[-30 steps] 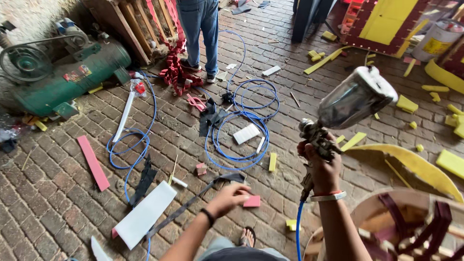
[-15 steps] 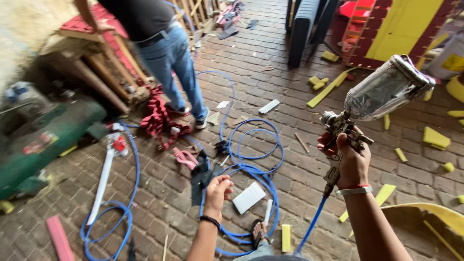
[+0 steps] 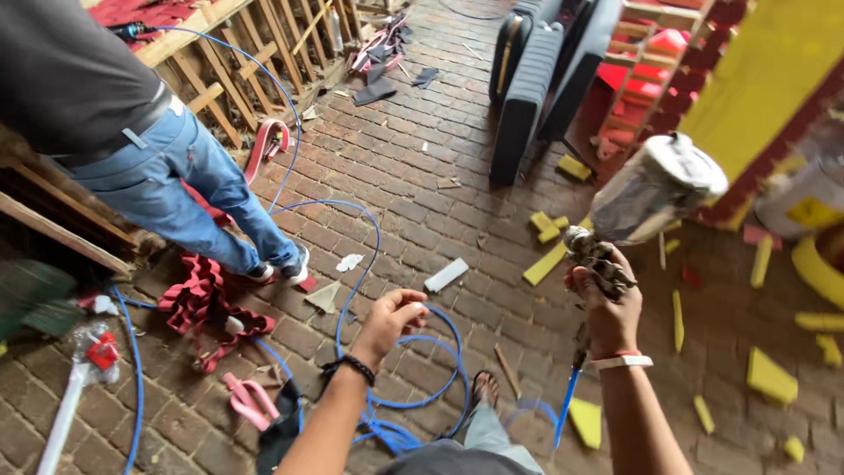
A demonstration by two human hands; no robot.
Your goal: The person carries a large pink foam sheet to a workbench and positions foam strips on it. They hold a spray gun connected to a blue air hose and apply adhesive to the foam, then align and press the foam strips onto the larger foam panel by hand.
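My right hand [image 3: 607,303] grips the handle of a spray gun [image 3: 615,229], held up at the right with its metal cup [image 3: 658,186] tilted toward the upper right. A blue air hose [image 3: 563,415] hangs from the gun's base past my wrist. My left hand [image 3: 391,318] is out in front at mid-frame, fingers loosely curled, holding nothing. Below it lie loops of blue hose [image 3: 413,396] on the brick floor [image 3: 396,167]. My sandalled foot [image 3: 484,389] shows beneath.
A person in jeans [image 3: 176,176] stands at the left beside a wooden frame [image 3: 237,53]. Red fabric scraps [image 3: 207,303], yellow foam pieces [image 3: 545,262], dark cushions [image 3: 527,79] and a yellow panel [image 3: 765,79] lie around.
The view has swung left and forward, bringing the standing person closer. My left hand has risen from the hose area. The spray gun stays in my right hand.
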